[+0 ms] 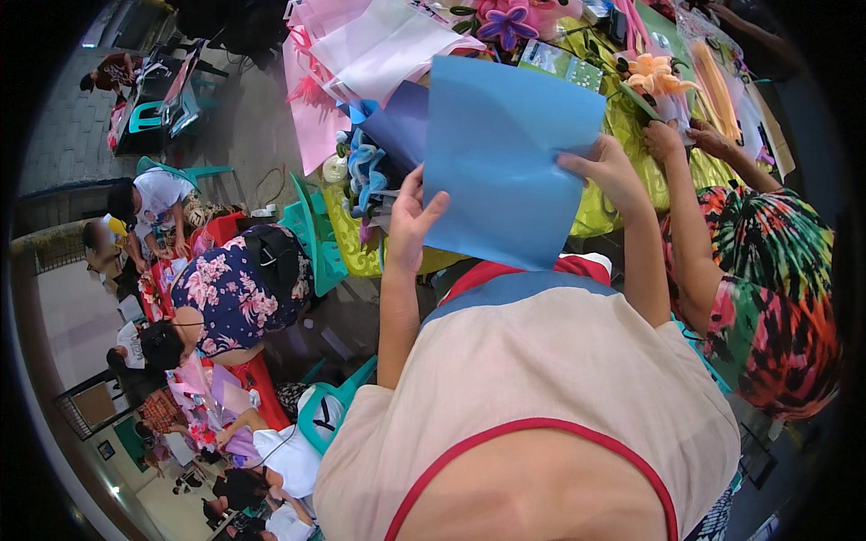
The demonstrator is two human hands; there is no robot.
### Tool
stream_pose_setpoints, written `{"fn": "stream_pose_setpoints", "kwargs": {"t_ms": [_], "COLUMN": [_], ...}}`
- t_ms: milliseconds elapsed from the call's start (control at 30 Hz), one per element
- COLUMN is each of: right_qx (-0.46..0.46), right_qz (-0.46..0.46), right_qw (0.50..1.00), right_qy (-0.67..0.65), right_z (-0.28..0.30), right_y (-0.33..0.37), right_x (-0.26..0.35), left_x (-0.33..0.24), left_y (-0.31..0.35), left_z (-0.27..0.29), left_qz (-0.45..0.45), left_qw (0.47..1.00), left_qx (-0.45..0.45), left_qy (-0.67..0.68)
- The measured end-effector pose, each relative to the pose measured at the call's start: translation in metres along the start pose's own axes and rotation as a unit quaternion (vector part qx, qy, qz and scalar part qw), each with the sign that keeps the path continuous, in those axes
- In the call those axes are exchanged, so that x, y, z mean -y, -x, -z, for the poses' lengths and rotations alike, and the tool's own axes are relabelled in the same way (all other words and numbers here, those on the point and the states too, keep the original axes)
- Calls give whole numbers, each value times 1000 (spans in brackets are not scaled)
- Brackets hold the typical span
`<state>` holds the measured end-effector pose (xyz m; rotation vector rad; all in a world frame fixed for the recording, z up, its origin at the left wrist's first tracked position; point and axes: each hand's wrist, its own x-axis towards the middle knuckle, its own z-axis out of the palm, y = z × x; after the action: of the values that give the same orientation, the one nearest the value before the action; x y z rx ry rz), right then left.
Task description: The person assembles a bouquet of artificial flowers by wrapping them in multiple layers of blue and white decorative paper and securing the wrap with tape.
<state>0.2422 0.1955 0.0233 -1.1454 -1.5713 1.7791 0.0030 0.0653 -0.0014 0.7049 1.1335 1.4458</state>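
Note:
A large blue paper sheet [505, 153] is held up in front of me over the table. My left hand [410, 221] grips its lower left edge, thumb on the front. My right hand [606, 169] pinches its right edge, fingers curled onto the sheet. Behind the sheet lies a darker blue sheet [401, 122] and curled blue ribbon flowers [363, 171].
The table has a yellow-green cover [622, 126] with pink and white paper sheets [361, 54], a purple flower [507, 22] and an orange flower [657, 74]. A person in a tie-dye shirt [767, 288] works at my right. Teal chairs [311, 239] and seated people are at my left.

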Motion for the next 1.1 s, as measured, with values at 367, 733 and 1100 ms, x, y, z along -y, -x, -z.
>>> {"fn": "stream_pose_setpoints", "kwargs": {"t_ms": [367, 733, 1100], "right_qx": [-225, -85, -113], "right_qz": [138, 20, -47], "right_qw": [965, 995, 992], "right_qy": [12, 48, -44], "right_z": [-57, -58, -32], "right_y": [7, 24, 38], "right_x": [-3, -23, -47], "left_x": [2, 23, 48], "left_y": [16, 11, 4], "left_z": [-2, -2, -31], "left_qz": [36, -3, -21], "left_qw": [996, 993, 979], "left_qx": [-7, -113, -202], "left_qy": [-83, 20, 11]}}
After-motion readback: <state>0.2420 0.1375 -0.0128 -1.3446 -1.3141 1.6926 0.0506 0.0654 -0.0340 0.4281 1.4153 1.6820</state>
